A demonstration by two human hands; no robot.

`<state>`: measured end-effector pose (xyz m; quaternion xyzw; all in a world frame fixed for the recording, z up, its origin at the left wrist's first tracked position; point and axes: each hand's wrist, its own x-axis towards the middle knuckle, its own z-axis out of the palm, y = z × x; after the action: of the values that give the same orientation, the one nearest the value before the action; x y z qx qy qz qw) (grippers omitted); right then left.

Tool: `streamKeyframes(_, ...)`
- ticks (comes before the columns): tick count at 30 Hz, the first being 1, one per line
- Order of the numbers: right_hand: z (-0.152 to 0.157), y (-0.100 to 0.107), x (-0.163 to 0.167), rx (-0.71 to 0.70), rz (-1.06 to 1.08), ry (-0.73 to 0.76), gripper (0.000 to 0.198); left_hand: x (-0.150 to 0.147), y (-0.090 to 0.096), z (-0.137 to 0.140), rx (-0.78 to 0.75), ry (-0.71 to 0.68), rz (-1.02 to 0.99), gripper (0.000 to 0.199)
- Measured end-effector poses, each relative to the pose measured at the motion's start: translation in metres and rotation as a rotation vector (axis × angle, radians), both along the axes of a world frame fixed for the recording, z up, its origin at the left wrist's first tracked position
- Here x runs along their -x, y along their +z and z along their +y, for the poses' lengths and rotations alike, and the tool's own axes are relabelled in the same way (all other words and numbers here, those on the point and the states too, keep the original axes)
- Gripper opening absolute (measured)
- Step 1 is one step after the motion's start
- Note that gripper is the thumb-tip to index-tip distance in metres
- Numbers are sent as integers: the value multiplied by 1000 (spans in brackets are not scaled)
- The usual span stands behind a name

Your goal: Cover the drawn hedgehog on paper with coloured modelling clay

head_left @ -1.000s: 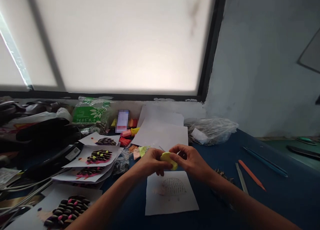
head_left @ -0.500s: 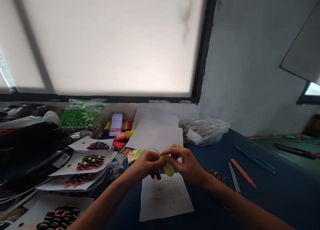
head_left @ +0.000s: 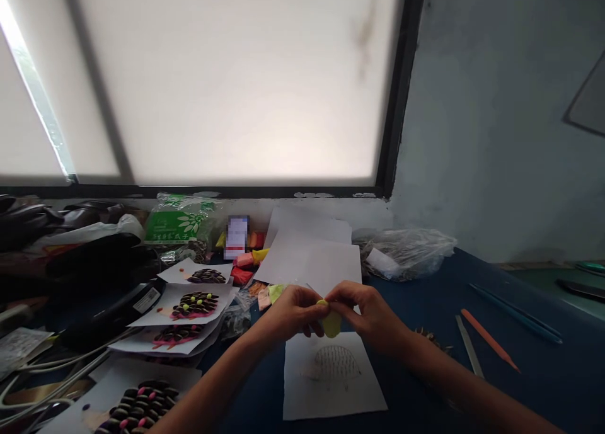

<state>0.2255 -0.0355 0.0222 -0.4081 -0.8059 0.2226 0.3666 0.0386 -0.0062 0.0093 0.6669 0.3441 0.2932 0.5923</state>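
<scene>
A soft yellow-green piece of modelling clay (head_left: 332, 325) hangs between my hands, above the upper edge of a white sheet (head_left: 302, 402). My left hand (head_left: 297, 311) pinches its upper left part between thumb and fingers. From the other side my right hand (head_left: 359, 305) grips its top, with fingertips pressed together close to my left ones. On the sheet is a pencil drawing of a hedgehog (head_left: 338, 361), its back filled with short strokes. A thin pale point sticks up behind the fingers; what it belongs to is hidden.
Finished seed-and-clay hedgehog pictures (head_left: 193, 305) are stacked at the left. Colourful clay packs (head_left: 243, 275), a phone (head_left: 236, 237), a green seed bag (head_left: 177, 223) and blank paper (head_left: 312, 257) lie behind. Rightward are seeds (head_left: 432, 338), an orange tool (head_left: 489, 339) and blue tweezers (head_left: 515, 312).
The view has swung left, so everything appears further right. The clay has turned from slanting to hanging more upright, and the fingertips of both hands have come closer together on its top.
</scene>
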Motion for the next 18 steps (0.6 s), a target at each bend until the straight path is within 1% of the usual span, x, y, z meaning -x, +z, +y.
streamKeyframes(5, 0, 3, -1, 30, 15, -20, 22, -1, -1, 0, 0, 49, -40, 49)
streamKeyframes(9, 1, 2, -1, 67, 42, -20, 22, -3, 0, 0, -1, 69, -72, 41)
streamKeyframes(14, 4, 2, -4, 67, 20, -36, 23, -6, 4, -1, -10, 84, -87, 30)
streamKeyframes(18, 4, 3, -5, 98, 56, -29, 25, -6, 4, 0, -32, 102, -110, 30)
